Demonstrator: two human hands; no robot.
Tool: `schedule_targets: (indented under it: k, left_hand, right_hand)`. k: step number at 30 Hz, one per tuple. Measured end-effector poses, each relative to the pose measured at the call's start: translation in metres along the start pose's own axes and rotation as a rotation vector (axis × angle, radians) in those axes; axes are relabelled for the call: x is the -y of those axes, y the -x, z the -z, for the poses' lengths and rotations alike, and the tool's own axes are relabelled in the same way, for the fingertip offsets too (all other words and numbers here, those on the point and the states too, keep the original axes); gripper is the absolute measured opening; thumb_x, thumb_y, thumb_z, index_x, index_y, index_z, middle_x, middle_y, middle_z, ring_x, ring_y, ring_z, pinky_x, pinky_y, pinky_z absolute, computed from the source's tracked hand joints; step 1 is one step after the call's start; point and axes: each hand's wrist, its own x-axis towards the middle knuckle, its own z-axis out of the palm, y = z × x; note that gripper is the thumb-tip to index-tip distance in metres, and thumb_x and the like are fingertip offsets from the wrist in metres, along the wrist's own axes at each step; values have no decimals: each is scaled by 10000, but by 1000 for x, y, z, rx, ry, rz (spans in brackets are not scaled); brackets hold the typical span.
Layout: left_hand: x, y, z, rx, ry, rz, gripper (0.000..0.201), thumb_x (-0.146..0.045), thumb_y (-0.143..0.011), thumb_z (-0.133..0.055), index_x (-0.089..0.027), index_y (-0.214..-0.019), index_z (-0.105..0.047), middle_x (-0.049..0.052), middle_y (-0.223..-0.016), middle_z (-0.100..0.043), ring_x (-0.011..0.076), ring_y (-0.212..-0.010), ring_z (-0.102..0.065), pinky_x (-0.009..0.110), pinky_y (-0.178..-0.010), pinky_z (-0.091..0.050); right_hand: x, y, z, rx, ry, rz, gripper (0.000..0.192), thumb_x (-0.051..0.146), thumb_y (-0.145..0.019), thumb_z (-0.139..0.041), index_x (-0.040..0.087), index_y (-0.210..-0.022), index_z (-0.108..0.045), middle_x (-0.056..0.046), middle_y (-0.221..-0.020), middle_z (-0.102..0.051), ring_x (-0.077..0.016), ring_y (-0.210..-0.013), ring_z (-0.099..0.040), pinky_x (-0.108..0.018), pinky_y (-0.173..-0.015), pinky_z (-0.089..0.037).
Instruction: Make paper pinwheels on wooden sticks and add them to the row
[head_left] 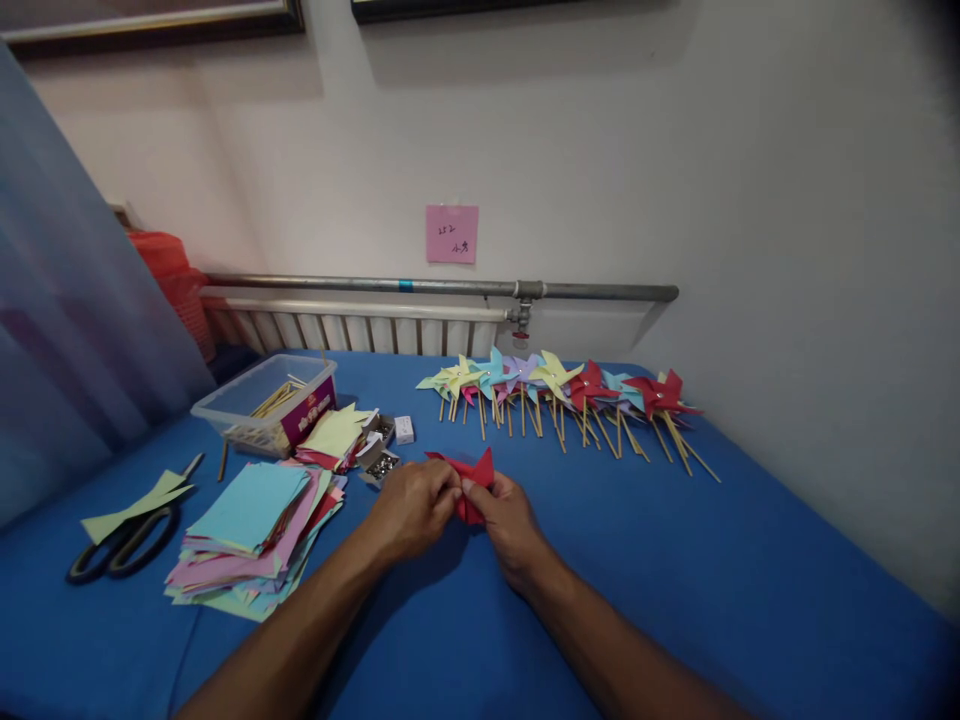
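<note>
1. The left hand (411, 505) and right hand (510, 520) meet over the blue tabletop (675, 560), fingertips pinched shut on one red paper piece (472, 480).
2. The paper sits between both grips, its folded points sticking up and away from the fingers, low over the tabletop.
3. Just left of the grip lies a stack of coloured paper squares (251, 530); further left, scissors (124, 540).
4. Beyond the grip, to the left, stand a clear plastic box (262, 400) with sticks and small boxes of pins (382, 455).
5. Beyond and right of the grip, a row of finished pinwheels (562, 395) lies near the wall.
</note>
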Motion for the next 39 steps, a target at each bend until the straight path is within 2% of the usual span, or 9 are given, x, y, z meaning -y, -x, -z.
schedule_targets:
  k: [6, 17, 23, 32, 39]
  left_hand:
    - [2, -1, -1, -10, 14, 33, 163, -208, -938, -530, -205, -801, -618, 18, -791, -685, 173, -739, -590, 293, -721, -363]
    - [3, -3, -5, -34, 80, 137, 150, -218, -930, -552, -212, -797, -620, -12, -722, -662, 158, -670, -579, 281, -677, -353]
    - [4, -3, -8, -102, 13, 162, 147, -226, -924, -584, -213, -779, -608, -11, -727, -661, 161, -692, -580, 283, -683, -336]
    - [3, -2, -8, -117, -34, 191, 171, -228, -931, -592, -210, -761, -604, -6, -740, -662, 163, -719, -585, 284, -693, -318]
    - [1, -3, -8, -135, -37, 222, 211, -247, -929, -598, -210, -723, -579, -14, -710, -647, 156, -689, -563, 282, -668, -290]
  right_hand:
    - [0, 0, 1, 11, 29, 1, 357, 490, -764, -839, 183, -941, -797, -38, -803, -790, -176, -674, -645, -282, -642, -454]
    - [8, 4, -1, -13, 3, -11, 365, 462, -729, -872, 172, -944, -813, -48, -831, -800, -191, -715, -656, -293, -689, -474]
    - [9, 3, -3, -16, -38, -18, 343, 431, -725, -882, 194, -966, -821, -39, -861, -808, -189, -740, -676, -297, -719, -495]
    - [4, 1, 1, -27, -33, -33, 350, 446, -721, -878, 191, -951, -812, -24, -821, -799, -175, -702, -667, -287, -687, -481]
    - [9, 5, -1, 25, -79, -23, 330, 409, -711, -892, 191, -945, -812, -45, -886, -815, -195, -783, -705, -304, -753, -511]
